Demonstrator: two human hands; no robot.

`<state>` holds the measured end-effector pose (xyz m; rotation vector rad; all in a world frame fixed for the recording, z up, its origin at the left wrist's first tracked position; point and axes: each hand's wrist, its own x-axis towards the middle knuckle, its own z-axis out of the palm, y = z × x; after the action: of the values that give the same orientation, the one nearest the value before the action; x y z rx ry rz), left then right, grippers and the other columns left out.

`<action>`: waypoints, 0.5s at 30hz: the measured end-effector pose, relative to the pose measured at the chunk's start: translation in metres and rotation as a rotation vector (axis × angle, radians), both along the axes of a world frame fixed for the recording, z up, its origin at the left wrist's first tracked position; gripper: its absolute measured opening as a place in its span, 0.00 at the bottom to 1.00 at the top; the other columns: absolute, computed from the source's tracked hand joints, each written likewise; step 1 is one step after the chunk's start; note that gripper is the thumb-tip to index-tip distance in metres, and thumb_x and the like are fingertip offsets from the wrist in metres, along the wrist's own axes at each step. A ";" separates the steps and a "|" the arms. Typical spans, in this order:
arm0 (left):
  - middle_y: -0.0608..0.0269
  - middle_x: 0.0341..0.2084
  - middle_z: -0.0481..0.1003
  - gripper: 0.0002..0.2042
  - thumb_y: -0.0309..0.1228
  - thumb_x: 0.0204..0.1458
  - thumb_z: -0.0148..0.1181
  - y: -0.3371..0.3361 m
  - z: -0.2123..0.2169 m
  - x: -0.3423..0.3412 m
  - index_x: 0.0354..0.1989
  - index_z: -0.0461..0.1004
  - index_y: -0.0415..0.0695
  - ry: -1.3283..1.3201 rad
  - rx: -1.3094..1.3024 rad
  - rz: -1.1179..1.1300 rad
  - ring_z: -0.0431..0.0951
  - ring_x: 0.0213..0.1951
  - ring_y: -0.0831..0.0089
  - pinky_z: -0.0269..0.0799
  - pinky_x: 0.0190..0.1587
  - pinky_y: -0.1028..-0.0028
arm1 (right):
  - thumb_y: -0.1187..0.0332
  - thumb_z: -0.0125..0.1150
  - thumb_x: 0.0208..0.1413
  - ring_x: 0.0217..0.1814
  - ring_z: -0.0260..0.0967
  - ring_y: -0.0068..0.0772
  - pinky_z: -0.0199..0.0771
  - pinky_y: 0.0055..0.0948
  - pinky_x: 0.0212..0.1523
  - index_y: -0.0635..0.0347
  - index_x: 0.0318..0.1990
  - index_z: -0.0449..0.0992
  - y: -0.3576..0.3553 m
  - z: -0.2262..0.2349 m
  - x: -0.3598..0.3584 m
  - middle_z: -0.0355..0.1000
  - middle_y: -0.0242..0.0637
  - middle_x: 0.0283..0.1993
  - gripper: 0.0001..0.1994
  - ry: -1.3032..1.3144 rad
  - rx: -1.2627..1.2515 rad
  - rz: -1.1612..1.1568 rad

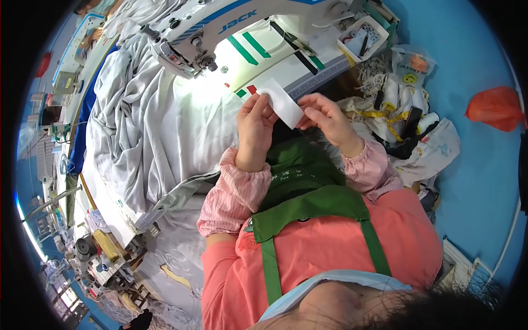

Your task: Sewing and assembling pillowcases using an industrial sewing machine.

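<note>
A small white piece of fabric is stretched between my two hands, above the front edge of the sewing table. My left hand pinches its left side between thumb and fingertips. At its lower right end, my right hand has its fingers curled and closed on the edge. Just beyond stands a white and blue sewing machine, its lit needle area to the left of the piece. Pale grey cloth spreads over the table left of my left hand.
Green strips and a ruler strip mark the machine bed. Scissors lie there, near a white box of small parts. On the right are thread cones, a yellow tape measure and scraps. A red bag hangs farther right.
</note>
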<state>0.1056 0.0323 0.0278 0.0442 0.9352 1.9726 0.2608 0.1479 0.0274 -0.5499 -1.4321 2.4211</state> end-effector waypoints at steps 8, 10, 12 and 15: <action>0.70 0.21 0.71 0.05 0.27 0.58 0.56 -0.017 0.001 -0.012 0.35 0.74 0.37 0.069 -0.057 -0.097 0.75 0.24 0.78 0.75 0.33 0.76 | 0.78 0.66 0.42 0.49 0.67 0.35 0.74 0.31 0.46 0.47 0.39 0.80 0.003 0.019 -0.020 0.65 0.31 0.45 0.15 0.421 1.613 -0.210; 0.68 0.23 0.73 0.06 0.27 0.57 0.57 -0.023 0.002 -0.012 0.35 0.75 0.36 0.048 -0.042 -0.101 0.75 0.25 0.79 0.74 0.33 0.77 | 0.78 0.67 0.41 0.49 0.67 0.35 0.73 0.31 0.47 0.48 0.37 0.80 -0.002 0.024 -0.022 0.65 0.31 0.45 0.14 0.429 1.591 -0.199; 0.67 0.25 0.74 0.06 0.27 0.58 0.57 -0.028 0.004 -0.010 0.36 0.75 0.35 0.148 -0.077 -0.083 0.75 0.26 0.78 0.75 0.33 0.77 | 0.77 0.68 0.43 0.49 0.67 0.37 0.72 0.30 0.46 0.53 0.35 0.79 -0.009 0.027 -0.024 0.67 0.33 0.46 0.11 0.323 1.381 -0.166; 0.63 0.30 0.77 0.09 0.27 0.58 0.56 -0.035 0.010 -0.006 0.40 0.75 0.33 0.266 -0.101 -0.070 0.77 0.30 0.77 0.76 0.36 0.76 | 0.76 0.66 0.47 0.49 0.68 0.45 0.68 0.36 0.50 0.58 0.34 0.77 -0.022 0.027 -0.031 0.66 0.39 0.49 0.07 0.139 1.119 -0.238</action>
<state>0.0992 -0.0027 0.0376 0.2843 1.1868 1.8814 0.2294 0.1254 0.0543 -0.2276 -2.1511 1.1360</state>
